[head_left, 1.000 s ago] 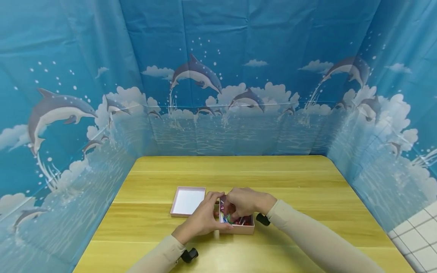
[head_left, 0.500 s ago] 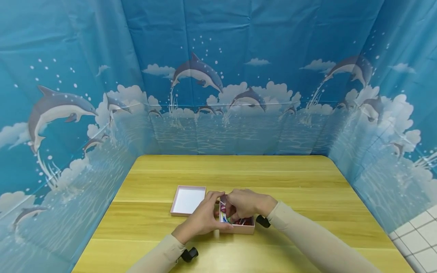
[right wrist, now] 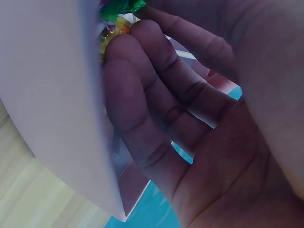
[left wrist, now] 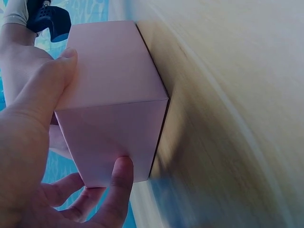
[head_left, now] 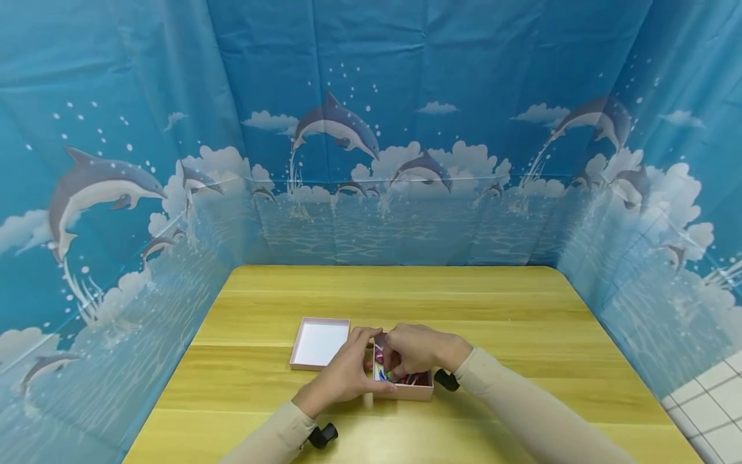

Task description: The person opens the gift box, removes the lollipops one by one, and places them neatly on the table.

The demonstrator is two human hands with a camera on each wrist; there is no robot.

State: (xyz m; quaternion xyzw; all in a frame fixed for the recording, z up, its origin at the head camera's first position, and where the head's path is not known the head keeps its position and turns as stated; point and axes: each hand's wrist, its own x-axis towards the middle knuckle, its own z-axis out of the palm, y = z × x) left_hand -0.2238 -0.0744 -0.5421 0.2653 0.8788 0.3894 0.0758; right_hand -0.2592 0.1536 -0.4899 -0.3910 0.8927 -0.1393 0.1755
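Observation:
In the head view a pink box (head_left: 404,392) stands on the table, holding several bright-wrapped sweets (head_left: 413,379) with thin white sticks among them. My left hand (head_left: 341,370) grips the box at its left end, thumb along the near wall and fingers round the other side. The left wrist view shows the thumb and fingertips pressed to its pink walls. My right hand (head_left: 418,348) reaches down into the box with curled fingers. A green-wrapped candy (right wrist: 121,6) lies at its index fingertip, beside a yellow wrapper (right wrist: 115,33); the thumb tip is hidden in the right wrist view.
A shallow pink lid (head_left: 320,343), white inside, lies upturned left of the box, close to the left hand. The yellow wood-grain table (head_left: 464,296) extends around them. Blue dolphin-print curtains (head_left: 371,219) border its back and sides.
The right hand has shifted slightly down inside the box, and its fingers have moved a little among the sweets. The left hand, box and lid keep their places.

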